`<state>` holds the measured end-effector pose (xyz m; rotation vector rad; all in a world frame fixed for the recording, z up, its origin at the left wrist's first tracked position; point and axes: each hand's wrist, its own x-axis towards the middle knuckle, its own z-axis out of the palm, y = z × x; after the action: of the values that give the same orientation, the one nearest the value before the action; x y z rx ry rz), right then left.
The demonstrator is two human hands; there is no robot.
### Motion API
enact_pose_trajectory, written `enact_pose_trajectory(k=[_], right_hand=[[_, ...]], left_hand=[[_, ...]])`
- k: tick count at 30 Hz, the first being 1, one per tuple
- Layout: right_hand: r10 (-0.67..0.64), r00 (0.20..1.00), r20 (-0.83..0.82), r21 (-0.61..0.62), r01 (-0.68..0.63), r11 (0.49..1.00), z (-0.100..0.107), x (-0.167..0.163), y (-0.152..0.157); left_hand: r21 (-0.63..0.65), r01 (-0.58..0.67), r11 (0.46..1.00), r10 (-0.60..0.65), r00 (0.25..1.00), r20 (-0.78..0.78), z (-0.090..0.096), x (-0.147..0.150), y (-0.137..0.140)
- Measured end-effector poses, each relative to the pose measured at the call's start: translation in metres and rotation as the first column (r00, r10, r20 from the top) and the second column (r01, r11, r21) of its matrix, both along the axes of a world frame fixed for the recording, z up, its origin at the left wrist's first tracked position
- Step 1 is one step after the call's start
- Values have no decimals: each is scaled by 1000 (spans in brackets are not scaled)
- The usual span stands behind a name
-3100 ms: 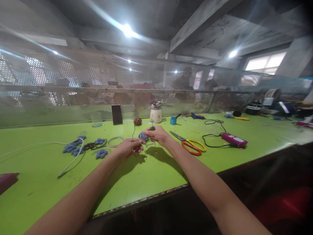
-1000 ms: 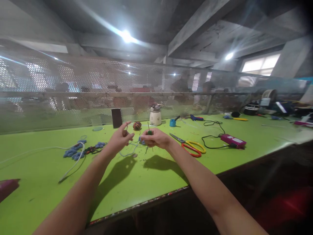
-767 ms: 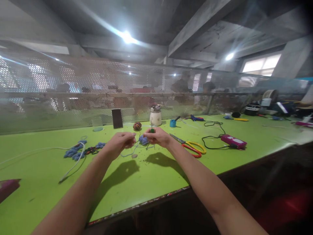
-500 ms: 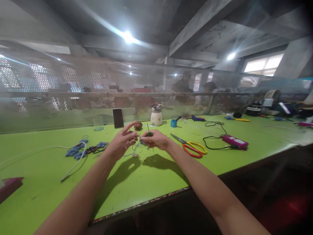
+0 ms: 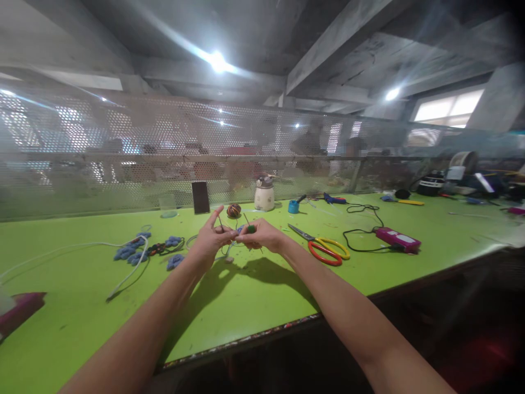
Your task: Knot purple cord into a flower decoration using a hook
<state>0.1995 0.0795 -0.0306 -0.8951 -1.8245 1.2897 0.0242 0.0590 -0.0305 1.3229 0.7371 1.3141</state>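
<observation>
My right hand (image 5: 262, 236) is closed round a thin crochet hook (image 5: 251, 229) with a green grip, its dark shaft sticking up past the fingers. Opposite it, my left hand (image 5: 214, 236) pinches the near end of a small blue crochet piece (image 5: 240, 230), its index finger raised with a dark strand beside it. The fingertips of both hands meet at this piece, which they partly hide. Loose yarn hangs below, close to a small pale lump (image 5: 229, 260) on the table. Behind the hands sits a dark, multicoloured yarn ball (image 5: 233, 211).
Blue crocheted pieces (image 5: 128, 251) and a white cable (image 5: 137, 261) lie left on the green table (image 5: 246, 317). Scissors (image 5: 324, 249) and a magenta box (image 5: 397, 239) with a black cord are right. Behind stand a phone (image 5: 200, 197), a bottle (image 5: 264, 196) and a blue pot (image 5: 293, 207).
My left hand has come right to meet the right fingertips, its spread fingers closing into a pinch. The hook now leans more to the left. Another blue piece shows beside my left forearm.
</observation>
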Motion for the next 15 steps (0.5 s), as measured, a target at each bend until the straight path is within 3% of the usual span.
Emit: enact_pose_trajectory(k=[8,15], right_hand=[[-167,973,159,172,139,975,-1,-2,3],[-232,972,30,319,211,924,1,-5,0]], left_hand=[[14,-25,1000,26,998,-63,0,-2,4],[-29,83,996,-86,989,-120,0,-7,8]])
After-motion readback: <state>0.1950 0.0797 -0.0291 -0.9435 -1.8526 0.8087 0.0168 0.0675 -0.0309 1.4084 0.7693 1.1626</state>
